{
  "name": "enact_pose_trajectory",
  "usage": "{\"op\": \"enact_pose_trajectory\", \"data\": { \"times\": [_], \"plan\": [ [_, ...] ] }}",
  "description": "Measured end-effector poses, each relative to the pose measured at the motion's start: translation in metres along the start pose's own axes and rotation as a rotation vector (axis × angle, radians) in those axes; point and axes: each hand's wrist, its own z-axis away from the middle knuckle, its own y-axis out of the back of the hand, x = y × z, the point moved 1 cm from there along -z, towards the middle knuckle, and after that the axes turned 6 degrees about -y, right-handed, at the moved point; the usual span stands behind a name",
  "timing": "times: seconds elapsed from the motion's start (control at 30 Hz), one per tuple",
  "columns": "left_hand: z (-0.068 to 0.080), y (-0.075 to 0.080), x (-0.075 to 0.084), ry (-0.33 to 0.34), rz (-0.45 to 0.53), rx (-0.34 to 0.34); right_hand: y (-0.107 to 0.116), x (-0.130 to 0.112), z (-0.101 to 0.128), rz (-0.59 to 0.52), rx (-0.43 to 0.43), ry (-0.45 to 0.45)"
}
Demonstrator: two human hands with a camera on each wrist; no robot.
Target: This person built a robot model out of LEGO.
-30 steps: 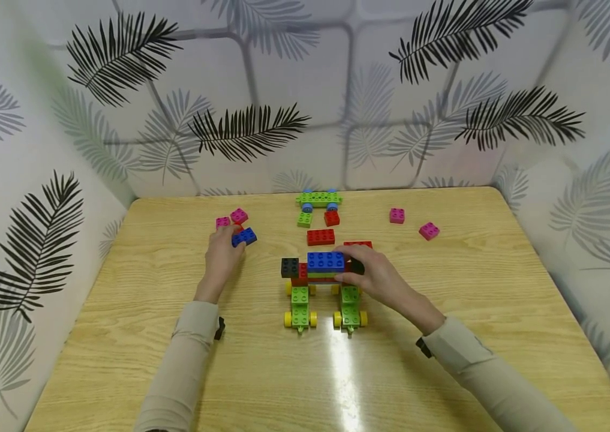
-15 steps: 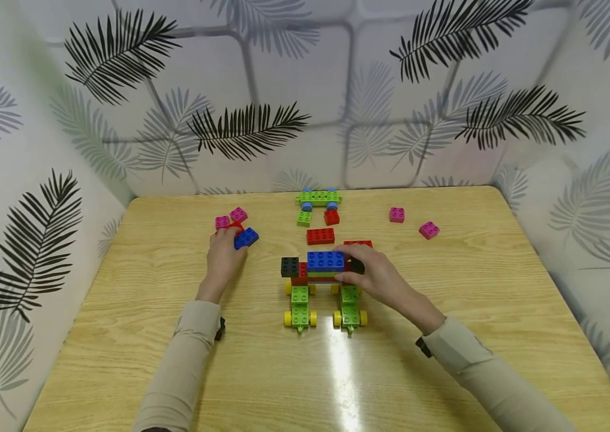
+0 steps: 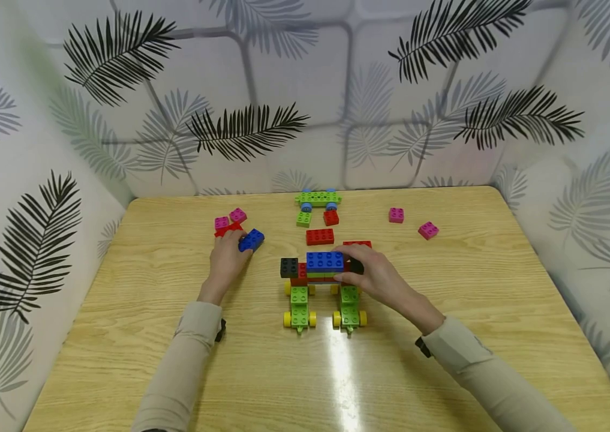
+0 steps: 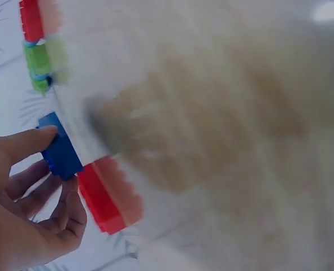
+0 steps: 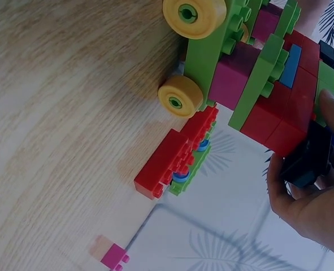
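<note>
My left hand pinches a blue brick between thumb and fingers, just to the right of a red brick. In the left wrist view the same blue brick appears between thumb and fingertips. My right hand grips the right end of a brick-built vehicle, where a black brick shows between the fingers in the right wrist view. That vehicle has a blue brick on top, a black brick at its left end and two green wheeled bases below. Fingers partly hide its right end.
Two pink bricks lie beyond my left hand. Behind the vehicle are a red brick, a small green brick, a small red brick and a blue-wheeled green base. Two more pink bricks lie at the back right.
My left hand and the blue brick have shifted slightly right, away from the red brick, which now shows more. My right hand and the vehicle stay in place.
</note>
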Motion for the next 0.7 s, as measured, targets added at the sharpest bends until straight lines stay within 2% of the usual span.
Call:
{"op": "enact_pose_trajectory", "data": {
  "times": [0.13,0.27,0.5,0.7],
  "plan": [
    [0.001,0.007,0.012,-0.085,0.071,0.076,-0.001,0.001,0.0,-0.001,0.0,0.001],
    [0.003,0.02,0.029,-0.182,0.118,0.111,-0.002,0.002,0.0,-0.009,0.004,-0.004],
    [0.018,0.039,0.068,-0.316,0.262,0.103,-0.002,0.003,-0.001,-0.046,0.005,-0.009],
    [0.028,0.044,0.093,-0.436,0.25,0.034,-0.002,0.002,-0.001,-0.077,0.01,-0.016]
  ]
}}
